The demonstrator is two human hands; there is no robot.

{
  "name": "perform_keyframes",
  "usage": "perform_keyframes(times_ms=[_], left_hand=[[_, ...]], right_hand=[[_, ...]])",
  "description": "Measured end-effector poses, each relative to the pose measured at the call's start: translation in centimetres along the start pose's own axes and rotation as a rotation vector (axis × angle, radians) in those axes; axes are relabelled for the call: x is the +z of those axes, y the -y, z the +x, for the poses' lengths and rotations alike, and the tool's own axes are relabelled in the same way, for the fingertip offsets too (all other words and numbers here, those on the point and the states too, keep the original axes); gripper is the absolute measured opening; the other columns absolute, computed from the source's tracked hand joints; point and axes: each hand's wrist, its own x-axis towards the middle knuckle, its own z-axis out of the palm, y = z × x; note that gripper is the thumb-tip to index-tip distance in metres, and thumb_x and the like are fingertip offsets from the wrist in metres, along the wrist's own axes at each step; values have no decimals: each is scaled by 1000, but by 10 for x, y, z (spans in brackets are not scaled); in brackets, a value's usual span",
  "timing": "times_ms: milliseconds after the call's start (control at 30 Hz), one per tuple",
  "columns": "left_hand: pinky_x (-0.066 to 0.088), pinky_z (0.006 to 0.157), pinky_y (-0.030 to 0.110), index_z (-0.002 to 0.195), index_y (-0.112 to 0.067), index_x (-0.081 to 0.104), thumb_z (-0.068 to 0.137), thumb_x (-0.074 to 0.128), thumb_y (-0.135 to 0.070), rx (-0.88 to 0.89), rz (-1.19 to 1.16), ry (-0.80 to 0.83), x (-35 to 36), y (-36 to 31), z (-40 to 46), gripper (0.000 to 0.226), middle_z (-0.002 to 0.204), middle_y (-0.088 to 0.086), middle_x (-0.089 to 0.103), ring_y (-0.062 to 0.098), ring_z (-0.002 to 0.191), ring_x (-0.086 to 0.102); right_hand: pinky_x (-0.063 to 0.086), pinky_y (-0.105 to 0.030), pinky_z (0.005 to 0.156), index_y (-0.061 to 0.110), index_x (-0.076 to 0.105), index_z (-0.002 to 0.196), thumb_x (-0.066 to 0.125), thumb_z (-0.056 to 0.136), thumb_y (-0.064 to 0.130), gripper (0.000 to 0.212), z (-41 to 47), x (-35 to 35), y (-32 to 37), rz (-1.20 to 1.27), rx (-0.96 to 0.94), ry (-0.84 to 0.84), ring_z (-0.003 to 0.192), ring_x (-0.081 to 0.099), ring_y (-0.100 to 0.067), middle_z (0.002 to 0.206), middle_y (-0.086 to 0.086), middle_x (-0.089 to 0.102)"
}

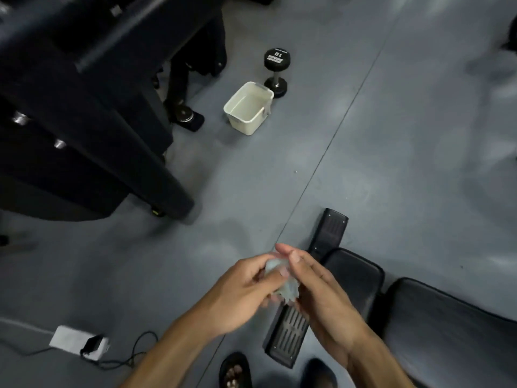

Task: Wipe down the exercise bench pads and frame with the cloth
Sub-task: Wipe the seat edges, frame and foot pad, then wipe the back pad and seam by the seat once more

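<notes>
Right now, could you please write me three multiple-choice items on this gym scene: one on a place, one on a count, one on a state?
1. Where does the white tub stand?
A. on the floor beside the dumbbell
B. on the bench pad
C. on the power strip

2. How many hands hold the cloth?
A. none
B. one
C. two

3. What state is the cloth in?
A. spread flat on the pad
B. bunched up between the hands
C. hanging over the tub rim

Answers: 1 A, the tub sits on the grey floor next to the upright dumbbell. 2 C, the left hand and right hand both grip it. 3 B, it is a crumpled wad, clear of the bench pad.
</notes>
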Motion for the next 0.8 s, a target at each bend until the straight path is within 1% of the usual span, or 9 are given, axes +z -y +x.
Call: perform_keyframes(times_ms=[67, 167, 267, 367, 433, 567, 633, 700, 800], left_hand=[[49, 77, 32, 115, -35, 70, 98, 54, -41, -26, -93, 20, -10, -8, 2, 24, 94, 10, 66, 15, 87, 61], [52, 78, 42, 120, -33, 65, 91, 60, -49, -33, -131, -39, -20, -15, 11, 34, 90, -3, 67, 16, 81, 63], [54, 76, 45, 116, -24, 63, 83, 66, -60, -45, -61, -140, -26, -21, 27, 49, 80, -2, 68, 15, 72, 64], [49, 69, 29, 97, -30, 66, 88, 73, -48, -19, -20, -187, -29, -33, 50, 22, 79, 4, 75, 12, 73, 68], [46, 68, 28, 91, -32, 67, 88, 75, -46, -3, 8, -194, -29, -40, 69, 17, 78, 7, 75, 14, 73, 69], [44, 65, 29, 89, -22, 68, 82, 76, -47, 17, -59, -146, -35, -50, 118, 27, 77, 28, 67, 20, 66, 62], [38, 61, 30, 90, -24, 69, 81, 76, -50, -1, -2, -125, -48, -57, 147, 28, 73, 23, 66, 18, 61, 52], [39, 61, 26, 92, -24, 70, 82, 76, -48, -7, 26, -104, -66, -65, 183, 26, 77, 21, 70, 13, 59, 52], [46, 65, 27, 93, -30, 71, 82, 76, -46, -3, 47, -183, -99, -84, 243, 20, 75, 8, 73, 10, 64, 63]], right_hand=[[52, -42, 91, 20, 66, 130, 71, 93, 43, 44, 13, 15, 9, 52, 15, 36, 88, 66, -28, 113, -20, 70], [55, -35, 79, 14, 67, 128, 66, 89, 37, 45, 29, 22, 19, 85, 2, 26, 75, 65, -23, 100, -16, 72], [56, -33, 91, 13, 68, 124, 63, 89, 40, 45, 40, 19, 32, 51, -11, -23, 92, 73, -24, 109, -11, 76], [55, -44, 102, 7, 68, 121, 57, 97, 35, 38, 47, 5, 50, 31, -27, -54, 109, 71, -33, 111, -14, 76], [56, -42, 100, 6, 70, 117, 58, 97, 35, 38, 57, -6, 63, 29, -31, -73, 110, 71, -32, 111, -15, 76], [58, -38, 84, 13, 71, 117, 71, 80, 32, 41, 95, -28, 91, 184, 3, -167, 110, 72, -27, 117, -9, 75], [56, -44, 92, 16, 68, 122, 71, 80, 27, 44, 123, -35, 106, 256, 37, -178, 112, 71, -28, 121, -6, 73], [52, -45, 96, 17, 68, 125, 70, 82, 25, 44, 157, -35, 129, 284, 45, -162, 112, 71, -25, 124, -6, 72], [58, -35, 83, 8, 67, 126, 65, 84, 23, 45, 215, -28, 170, 344, 31, -167, 104, 74, -26, 116, -15, 74]])
